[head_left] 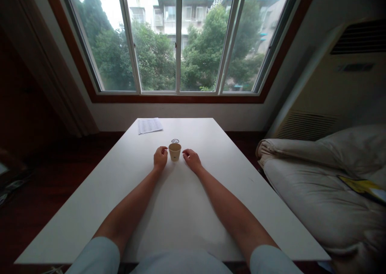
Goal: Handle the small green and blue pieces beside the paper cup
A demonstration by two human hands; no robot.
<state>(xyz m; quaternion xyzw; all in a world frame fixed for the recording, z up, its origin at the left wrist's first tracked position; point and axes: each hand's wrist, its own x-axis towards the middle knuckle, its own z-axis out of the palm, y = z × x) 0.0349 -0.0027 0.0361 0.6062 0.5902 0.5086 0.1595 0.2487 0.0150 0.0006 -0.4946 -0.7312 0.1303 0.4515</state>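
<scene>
A small tan paper cup (pixel 175 152) stands upright on the white table (pixel 181 209), its open mouth facing up. My left hand (pixel 161 158) rests just left of the cup, fingers loosely curved, with a gap between thumb and fingers. On the other side, my right hand (pixel 192 160) lies with its fingers pointing toward the cup. Neither hand grips it; whether a fingertip touches its side I cannot tell. Right behind the cup is a small dark looped thing (pixel 175 141), too small to name and partly hidden by the rim.
Printed paper sheets (pixel 150 125) lie at the table's far left corner. Beyond the table is a wide window (pixel 177 45). To the right stands a beige sofa (pixel 301 185) with a yellow item on it, and behind it a floor-standing air conditioner (pixel 337 85). A curtain (pixel 45 65) hangs at left.
</scene>
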